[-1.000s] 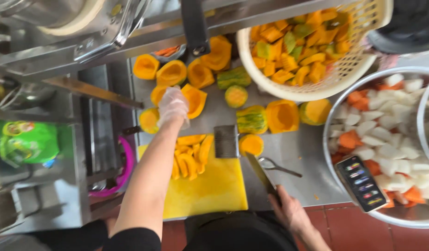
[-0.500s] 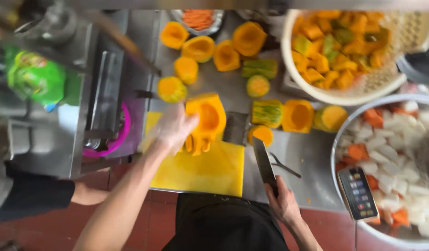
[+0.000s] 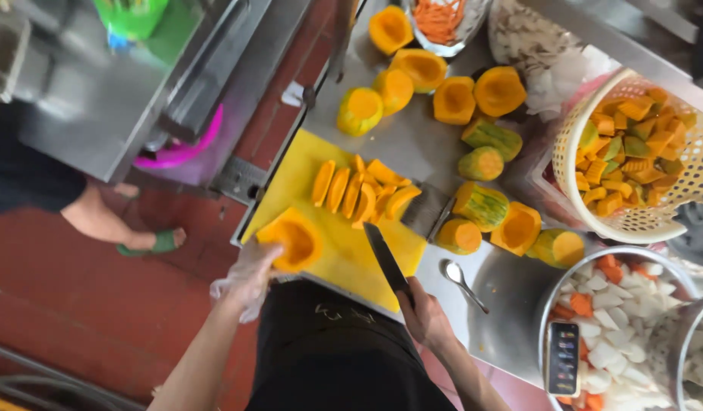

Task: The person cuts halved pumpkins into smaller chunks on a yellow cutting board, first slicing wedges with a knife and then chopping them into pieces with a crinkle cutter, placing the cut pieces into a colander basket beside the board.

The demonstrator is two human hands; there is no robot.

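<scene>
Orange pumpkin piece (image 3: pixel 294 240) now pulled nearer by left hand (image 3: pixel 249 278).

The pumpkin half (image 3: pixel 292 240) is orange, with a scooped-out hollow facing up. It sits at the near left corner of the yellow cutting board (image 3: pixel 344 251), held at its edge by the gloved left hand (image 3: pixel 249 278). The knife (image 3: pixel 387 262) has a long dark blade. It sticks out from the right hand (image 3: pixel 426 320), pointing away over the board, just right of the pumpkin half.

Clear plastic glove on left hand (image 3: pixel 249 278), bare right hand (image 3: pixel 425 318), black top
</scene>
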